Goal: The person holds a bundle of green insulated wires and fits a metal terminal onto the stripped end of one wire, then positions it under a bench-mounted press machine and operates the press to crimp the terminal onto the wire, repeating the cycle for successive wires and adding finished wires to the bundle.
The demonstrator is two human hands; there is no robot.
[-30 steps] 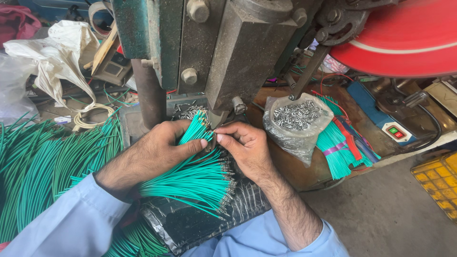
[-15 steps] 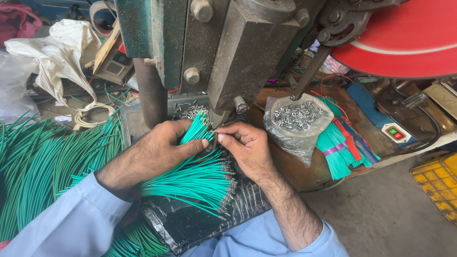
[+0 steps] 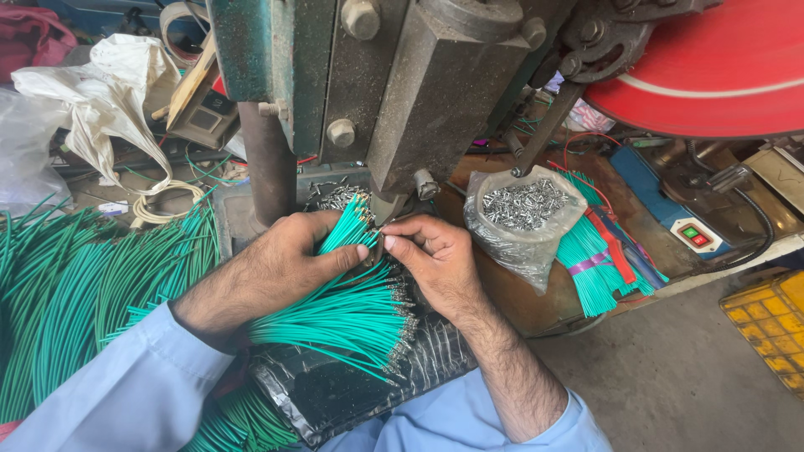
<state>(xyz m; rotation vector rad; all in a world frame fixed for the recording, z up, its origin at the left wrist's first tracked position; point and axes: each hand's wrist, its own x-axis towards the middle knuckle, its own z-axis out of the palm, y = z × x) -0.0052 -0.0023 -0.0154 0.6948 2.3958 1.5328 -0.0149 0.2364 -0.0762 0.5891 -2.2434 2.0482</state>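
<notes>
My left hand grips a small bundle of green wires that points up toward the press machine. My right hand pinches at the tips of that bundle, thumb and forefinger closed near the base of the press. Below both hands a fan of green wires with metal terminals lies across a black plastic sheet. Small metal terminals are scattered on the machine bed behind the bundle.
A clear bag of metal terminals sits right of the press. A tied green wire bundle lies beside it. A big heap of green wires fills the left. A red flywheel, a switch box, a yellow crate stand right.
Both hands stay at the press base; the fingers shift slightly on the wire tips.
</notes>
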